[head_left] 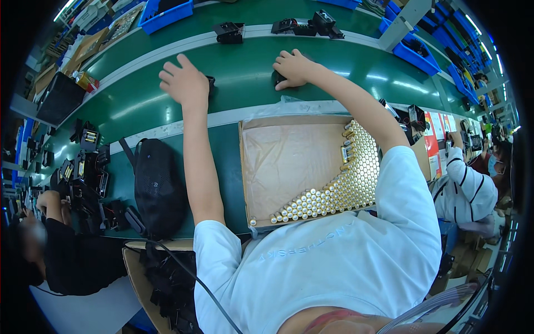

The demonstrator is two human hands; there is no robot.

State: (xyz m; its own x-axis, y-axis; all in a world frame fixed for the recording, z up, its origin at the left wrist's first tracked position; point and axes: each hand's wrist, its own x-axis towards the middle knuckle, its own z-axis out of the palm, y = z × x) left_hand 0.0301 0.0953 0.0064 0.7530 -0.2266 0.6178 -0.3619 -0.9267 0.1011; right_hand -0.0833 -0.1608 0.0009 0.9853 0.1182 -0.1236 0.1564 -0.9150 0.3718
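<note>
Over the green belt, my left hand point(184, 82) reaches out with its fingers spread. A small black device point(211, 83) lies by its right side, partly hidden behind the hand. Farther right, my right hand point(295, 68) curls over another black device point(277, 79), and most of that device is covered by the fingers and palm. Between my arms and close to my body, a shallow cardboard box point(289, 156) holds many gold-and-silver batteries point(356, 167). They stand packed along its right and near sides, and a few lie tipped over.
Black devices point(230, 32) sit on the far ledge, with blue bins point(166, 14) beyond. A black bag point(158, 186) lies left of the box. More black devices point(89, 172) are piled farther left. Co-workers point(467, 186) sit on both sides. A carton of black parts point(167, 284) stands near me.
</note>
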